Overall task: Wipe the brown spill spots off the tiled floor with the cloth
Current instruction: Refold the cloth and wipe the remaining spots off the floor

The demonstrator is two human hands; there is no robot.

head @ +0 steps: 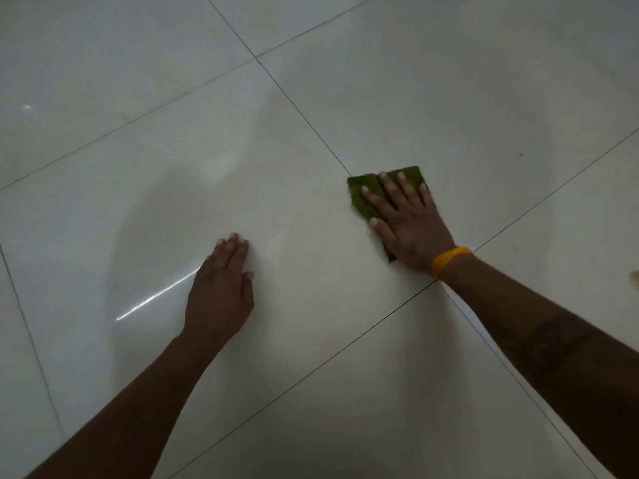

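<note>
Pressing: right hand (411,223) lies flat, palm down, on the green cloth (366,195), fingers spread wide over it; nothing is pinched or lifted.
Cloth: dark green, folded flat against the tiled floor (484,98), its far corners showing past the fingertips and one near corner showing under the heel of the palm.
Cloth position: right of centre, just beside a crossing of grout lines (297,105), on the near-left tile of that crossing.
Right grip: open and flat, weighing the cloth down rather than closing on it.
Wrist: yellow band (449,259) on the right wrist; dark marking further up that forearm.
Left hand (219,288): flat on bare tile, fingers together, well apart from the cloth, holding nothing.
Spill: faint brownish haze (311,216) on the tile between the two hands; a small dark speck (521,154) beyond the cloth on the right; a tan spot (635,275) at the right edge.
Surface: large pale glossy tiles, thin dark grout, a bright streak of reflected light (155,295) by the left hand.
Room: dim; only floor in view, no walls or furniture visible.
Open room: bare tile on every side of both hands.
</note>
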